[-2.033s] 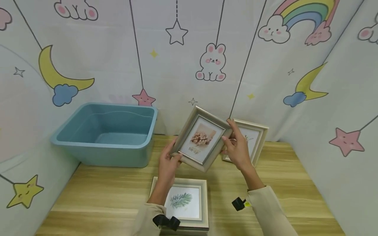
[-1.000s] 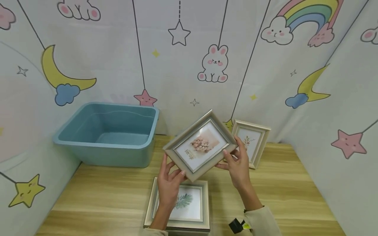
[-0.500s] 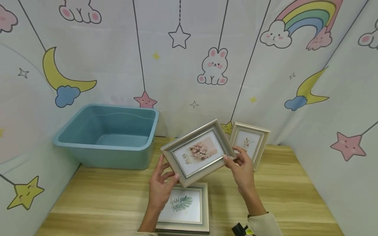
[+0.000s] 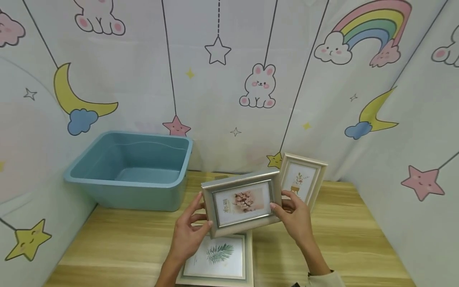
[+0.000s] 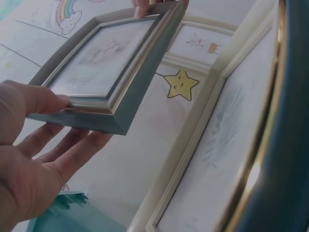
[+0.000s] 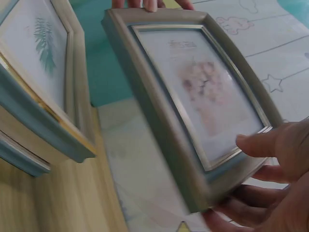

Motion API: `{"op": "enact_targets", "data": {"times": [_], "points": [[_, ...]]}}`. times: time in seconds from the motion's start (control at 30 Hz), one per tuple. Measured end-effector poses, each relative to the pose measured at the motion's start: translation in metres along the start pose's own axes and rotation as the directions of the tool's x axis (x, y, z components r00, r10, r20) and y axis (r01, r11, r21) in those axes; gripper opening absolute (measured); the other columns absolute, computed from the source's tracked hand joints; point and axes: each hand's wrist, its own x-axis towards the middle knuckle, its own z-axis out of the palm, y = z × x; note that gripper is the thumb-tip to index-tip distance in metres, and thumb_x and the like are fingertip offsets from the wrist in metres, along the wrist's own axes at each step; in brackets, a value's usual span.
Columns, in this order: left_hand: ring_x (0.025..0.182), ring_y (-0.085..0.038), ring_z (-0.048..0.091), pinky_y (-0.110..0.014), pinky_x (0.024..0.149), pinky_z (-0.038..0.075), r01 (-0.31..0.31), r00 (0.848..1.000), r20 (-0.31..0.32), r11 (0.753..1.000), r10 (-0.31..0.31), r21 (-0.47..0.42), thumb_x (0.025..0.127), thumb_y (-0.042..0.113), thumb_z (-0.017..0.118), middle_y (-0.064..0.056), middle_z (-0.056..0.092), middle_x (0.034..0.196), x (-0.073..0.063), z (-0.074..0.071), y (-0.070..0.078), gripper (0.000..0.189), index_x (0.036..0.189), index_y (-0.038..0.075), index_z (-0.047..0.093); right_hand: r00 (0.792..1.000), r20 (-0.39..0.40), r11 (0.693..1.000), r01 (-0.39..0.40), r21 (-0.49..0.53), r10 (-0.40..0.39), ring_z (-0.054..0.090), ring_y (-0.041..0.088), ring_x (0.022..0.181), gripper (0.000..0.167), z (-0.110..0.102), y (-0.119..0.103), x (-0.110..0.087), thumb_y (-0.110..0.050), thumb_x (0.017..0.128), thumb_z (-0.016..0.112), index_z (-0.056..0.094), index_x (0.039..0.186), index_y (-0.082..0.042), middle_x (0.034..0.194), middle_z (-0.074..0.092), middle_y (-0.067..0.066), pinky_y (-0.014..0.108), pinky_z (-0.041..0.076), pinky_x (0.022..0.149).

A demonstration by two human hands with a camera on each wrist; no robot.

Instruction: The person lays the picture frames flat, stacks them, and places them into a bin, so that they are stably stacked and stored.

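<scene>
Between both hands a picture frame [image 4: 244, 235] with a pink flower print is held above the table, lying sideways. My left hand [image 4: 190, 235] grips its left short side, thumb on the front and fingers behind. The right hand [image 4: 295, 219] pinches the opposite short side in the same way, its thumb [image 6: 256, 144] over the moulding's inner edge. Below the held frame, a larger picture frame with a green leaf print [image 4: 220, 255] lies face up; the right wrist view shows another frame [image 6: 19, 154] under it. The left forearm covers part of its left side.
A blue-green plastic tub [image 4: 125, 183] stands at the back left of the wooden table [image 4: 344, 239]. Behind the right hand, a cream picture frame with a plant print [image 4: 305, 179] leans near the back. A cartoon-patterned cloth [image 4: 215, 87] hangs behind.
The held picture frame has turned counterclockwise from a tilted upright pose to nearly level sideways, and has come lower. Both hands have shifted with it, keeping hold of its ends.
</scene>
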Motion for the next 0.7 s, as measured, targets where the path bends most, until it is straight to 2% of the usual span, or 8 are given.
{"op": "enact_targets", "data": {"times": [0.07,0.13,0.23,0.3,0.43,0.57,0.7], "points": [[0.09,-0.015,0.072,-0.023,0.068,0.06,-0.043,0.999,0.012,0.998,0.042,0.041,0.078,-0.021,0.068,-0.034,0.061,0.121,0.0,-0.001,0.0,0.079,0.149,0.0,0.042,0.998,0.07,0.999,0.012,-0.033,-0.01,0.073,0.034,0.1,0.062,-0.004,-0.003,-0.001,-0.015,0.092,0.073,0.046,0.145,0.0,0.114,0.07,0.029,0.031,0.061,0.075],[0.089,-0.026,0.073,-0.025,0.068,0.06,-0.079,0.997,0.023,0.994,0.077,0.081,0.076,-0.022,0.069,-0.033,0.062,0.12,0.0,-0.002,0.0,0.08,0.148,0.002,0.045,0.988,0.157,1.0,0.006,-0.011,-0.004,0.069,0.041,0.107,0.069,-0.008,-0.008,0.0,-0.02,0.096,0.068,0.034,0.153,-0.003,0.121,0.066,0.033,0.039,0.061,0.078],[0.088,-0.036,0.072,-0.028,0.068,0.061,-0.132,0.991,0.032,0.983,0.129,0.126,0.073,-0.024,0.069,-0.031,0.064,0.119,0.001,-0.003,0.0,0.081,0.146,0.002,0.047,0.957,0.288,0.997,-0.052,0.052,0.035,0.065,0.044,0.115,0.063,-0.015,-0.014,0.004,-0.025,0.102,0.058,0.029,0.155,-0.008,0.13,0.06,0.034,0.047,0.06,0.082],[0.087,-0.037,0.072,-0.029,0.068,0.061,-0.171,0.985,0.041,0.974,0.166,0.15,0.071,-0.025,0.069,-0.031,0.064,0.12,0.001,-0.004,0.0,0.08,0.145,-0.001,0.048,0.936,0.345,0.991,-0.104,0.089,0.068,0.064,0.044,0.117,0.054,-0.019,-0.016,0.007,-0.025,0.105,0.053,0.034,0.152,-0.007,0.132,0.058,0.034,0.048,0.06,0.083],[0.087,-0.035,0.071,-0.029,0.068,0.061,-0.229,0.973,0.07,0.956,0.22,0.185,0.071,-0.026,0.068,-0.03,0.064,0.123,0.0,-0.006,0.001,0.077,0.143,-0.002,0.051,0.915,0.389,0.983,-0.156,0.093,0.108,0.065,0.039,0.115,0.045,-0.024,-0.015,0.01,-0.022,0.106,0.05,0.044,0.142,0.003,0.129,0.059,0.032,0.045,0.061,0.082],[0.087,-0.034,0.071,-0.028,0.068,0.061,-0.24,0.97,0.093,0.947,0.225,0.212,0.073,-0.026,0.067,-0.027,0.064,0.123,-0.002,-0.007,0.003,0.077,0.143,0.001,0.051,0.904,0.413,0.98,-0.171,0.107,0.112,0.067,0.035,0.109,0.041,-0.025,-0.01,0.01,-0.016,0.105,0.051,0.045,0.136,0.011,0.122,0.062,0.031,0.041,0.061,0.079],[0.088,-0.035,0.071,-0.028,0.07,0.061,-0.242,0.97,0.098,0.943,0.225,0.231,0.074,-0.026,0.068,-0.027,0.064,0.125,-0.003,-0.007,0.006,0.078,0.144,0.003,0.051,0.907,0.405,0.977,-0.181,0.118,0.119,0.068,0.032,0.106,0.038,-0.023,-0.006,0.009,-0.015,0.105,0.051,0.047,0.131,0.012,0.119,0.063,0.028,0.039,0.062,0.078]]}}
